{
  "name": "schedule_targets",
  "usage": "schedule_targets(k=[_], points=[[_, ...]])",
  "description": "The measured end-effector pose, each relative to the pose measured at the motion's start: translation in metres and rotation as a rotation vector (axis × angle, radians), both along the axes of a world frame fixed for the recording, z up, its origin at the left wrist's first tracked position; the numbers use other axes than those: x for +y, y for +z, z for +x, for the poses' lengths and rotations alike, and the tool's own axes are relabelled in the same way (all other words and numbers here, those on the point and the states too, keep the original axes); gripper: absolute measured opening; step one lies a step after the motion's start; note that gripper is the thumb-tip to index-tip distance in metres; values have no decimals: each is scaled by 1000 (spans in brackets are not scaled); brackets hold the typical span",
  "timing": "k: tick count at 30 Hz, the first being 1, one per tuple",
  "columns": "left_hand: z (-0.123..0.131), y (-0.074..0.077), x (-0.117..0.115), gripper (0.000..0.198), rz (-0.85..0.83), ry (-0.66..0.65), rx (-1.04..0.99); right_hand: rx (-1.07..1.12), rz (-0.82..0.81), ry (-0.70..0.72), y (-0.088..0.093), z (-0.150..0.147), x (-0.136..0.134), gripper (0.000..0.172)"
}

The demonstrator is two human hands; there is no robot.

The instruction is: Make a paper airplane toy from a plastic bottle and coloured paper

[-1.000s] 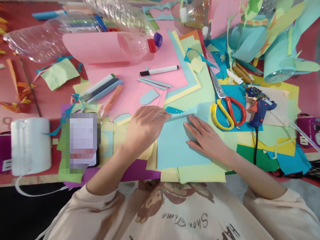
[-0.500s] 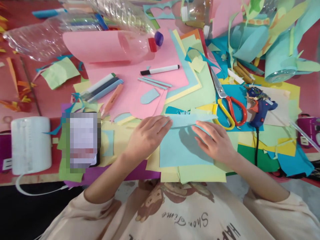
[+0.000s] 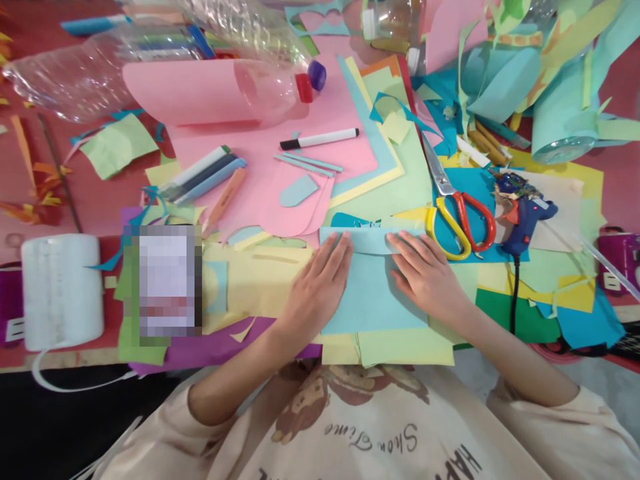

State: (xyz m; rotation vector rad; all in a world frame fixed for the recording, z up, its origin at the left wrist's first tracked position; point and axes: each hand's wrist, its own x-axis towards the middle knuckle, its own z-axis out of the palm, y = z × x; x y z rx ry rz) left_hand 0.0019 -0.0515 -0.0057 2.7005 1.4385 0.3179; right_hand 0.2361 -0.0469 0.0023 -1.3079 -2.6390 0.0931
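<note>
head view: my flat left hand [image 3: 320, 285] and right hand [image 3: 429, 279] grip nothing; best press blue paper [image 3: 373, 300] evenly along its twelve-o'clock fold [image 3: 369, 241].

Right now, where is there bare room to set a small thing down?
Red tabletop shows between the pale-green paper scrap and the white device. Pink paper lies uncovered below the pink-wrapped bottle, left of the white marker. Crowded: around the scissors and hot glue gun, and the light blue paper under left hand and right hand.
</note>
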Motion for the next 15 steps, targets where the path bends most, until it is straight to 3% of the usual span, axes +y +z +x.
schedule_targets(k=[8, 15], points=[[16, -5, -10, 52, -82, 44, 58, -56, -44, -34, -8, -2, -7, 43], [22, -4, -11, 50, -103, 43, 75, 49, -48, -85, 4, -12, -13, 25]])
